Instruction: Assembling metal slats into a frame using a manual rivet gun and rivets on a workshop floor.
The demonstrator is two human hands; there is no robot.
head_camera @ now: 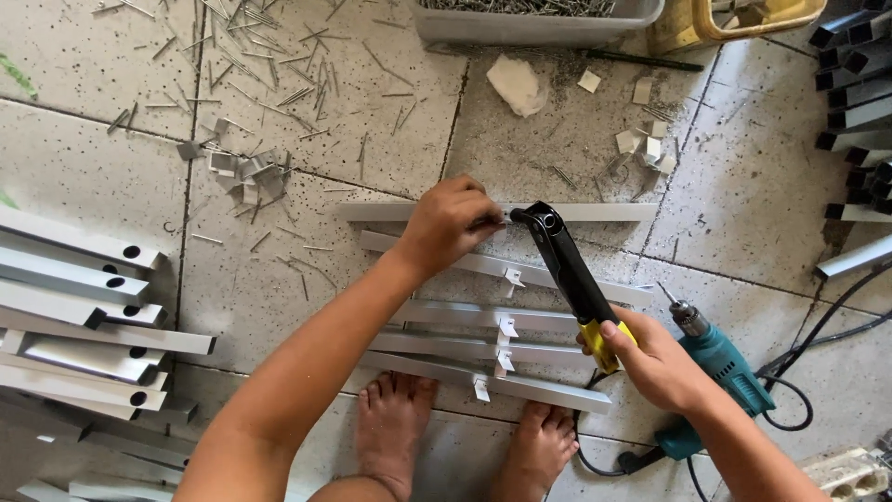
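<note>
Speckled tile floor (743, 186), pretty grubby, with thin metal pins (269, 56) scattered all over up top and small cut offcuts (646, 144) near the middle. 5 aluminium strips (437, 316) lie side by side in front of 2 bare feet (465, 437). Right hand (650, 363) has its fingers wrapped round the yellow grip of a black rivet gun (567, 270), whose nose sits on the farthest strip. Left hand (451, 223) pinches something tiny at that nose, too small to make out. Teal drill (720, 363) lies just beside the right hand. Grey tub (530, 23) is cut off at the top.
</note>
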